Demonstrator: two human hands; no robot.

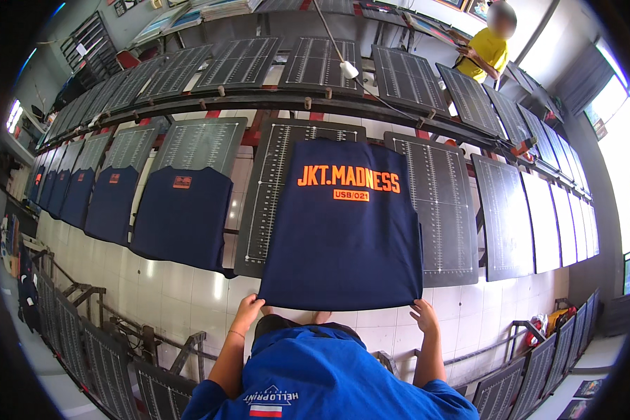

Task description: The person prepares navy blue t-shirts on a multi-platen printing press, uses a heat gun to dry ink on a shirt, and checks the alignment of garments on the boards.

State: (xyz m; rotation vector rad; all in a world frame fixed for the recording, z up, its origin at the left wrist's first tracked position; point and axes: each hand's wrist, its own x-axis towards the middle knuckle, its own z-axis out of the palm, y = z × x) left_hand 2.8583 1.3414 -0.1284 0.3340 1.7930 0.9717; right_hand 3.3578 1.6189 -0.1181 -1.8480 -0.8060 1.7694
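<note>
A navy shirt panel [343,245] with orange printed lettering near its top lies across a dark printing board [255,241] marked with white rulers. Its lower part hangs past the board's near edge, drawn out between my hands. The lower left corner is pinched in my left hand [246,312]. At the lower right corner, the fingers of my right hand [425,315] grip the hem. The bottom hem runs nearly straight from hand to hand. Another ruled board [444,210] shows partly from under the panel's right side.
More navy panels [182,224] with small orange prints lie on boards to the left. Bare boards [511,217] continue to the right, and another row [238,63] stands beyond a dark rail. A white cable fitting [348,69] hangs overhead. A person in yellow [483,52] stands far right.
</note>
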